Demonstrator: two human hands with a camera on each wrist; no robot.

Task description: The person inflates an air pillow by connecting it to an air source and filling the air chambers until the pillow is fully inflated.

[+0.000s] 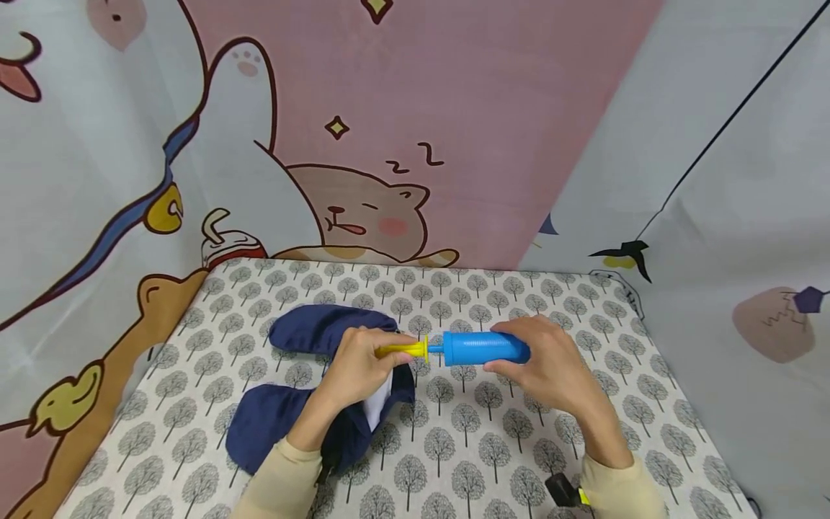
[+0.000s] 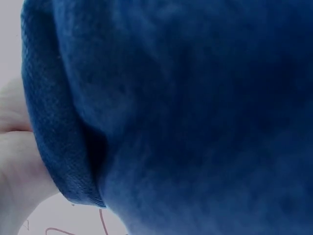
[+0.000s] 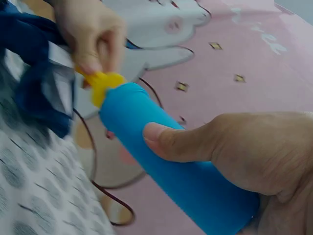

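Note:
A blue hand pump (image 1: 480, 349) with a ribbed barrel lies level between my hands in the head view, above the table. My right hand (image 1: 551, 364) grips the barrel, thumb along its near side. At the pump's left end, my left hand (image 1: 359, 367) pinches the flanged yellow end piece (image 1: 420, 349); a short blue rod shows between it and the barrel. Under and behind the left hand rests a navy U-shaped pillow (image 1: 262, 425), with a white patch beside the hand. Its velvety navy fabric (image 2: 195, 122) fills most of the left wrist view, hiding the left fingers there.
A tablecloth (image 1: 441, 443) with a tree print covers the table. Cartoon-printed curtains (image 1: 480, 130) hang close behind it and along both sides. A small black object (image 1: 563, 490) is at the right sleeve.

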